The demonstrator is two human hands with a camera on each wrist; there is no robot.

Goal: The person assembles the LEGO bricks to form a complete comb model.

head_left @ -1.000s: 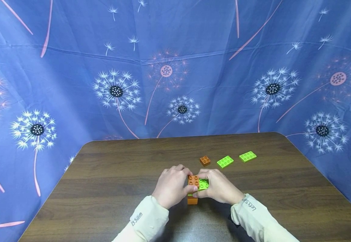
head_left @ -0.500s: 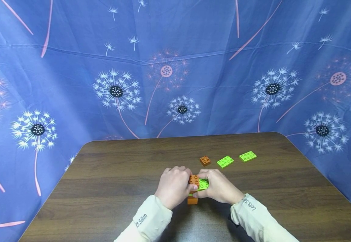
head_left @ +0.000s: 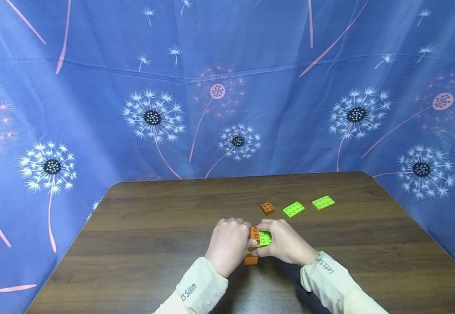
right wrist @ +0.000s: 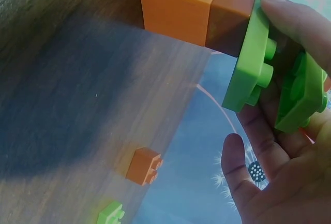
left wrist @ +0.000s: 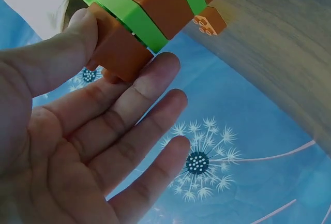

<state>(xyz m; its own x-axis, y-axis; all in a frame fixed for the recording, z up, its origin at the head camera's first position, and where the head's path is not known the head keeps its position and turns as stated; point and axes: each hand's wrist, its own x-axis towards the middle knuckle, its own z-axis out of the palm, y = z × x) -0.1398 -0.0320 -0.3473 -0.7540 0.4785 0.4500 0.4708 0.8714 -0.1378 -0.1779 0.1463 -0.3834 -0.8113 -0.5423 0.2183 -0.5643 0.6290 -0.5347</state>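
Note:
A stack of toy bricks stands between the hands, with an orange brick (head_left: 251, 260) at its bottom and brown bricks and green plates above. On top is a brown brick (head_left: 254, 233), which the left hand (head_left: 227, 244) pinches between thumb and index finger; its other fingers extend loosely in the left wrist view. From the right side, the right hand (head_left: 286, 242) grips the upper green plate (head_left: 265, 238), whose studs show beside the top brown brick. A lower green plate (right wrist: 247, 53) lies near the right thumb in the right wrist view. Hands hide much of the stack's middle.
Behind the hands on the wooden table (head_left: 152, 218) lie a loose brown brick (head_left: 267, 208) and two loose green plates, the nearer green plate (head_left: 293, 209) and the farther green plate (head_left: 323, 203). A blue dandelion-print cloth (head_left: 282, 109) hangs behind the table.
The left hand has shifted slightly right and now covers more of the top brown brick. The right hand keeps its hold almost unmoved. The whole view has shifted slightly.

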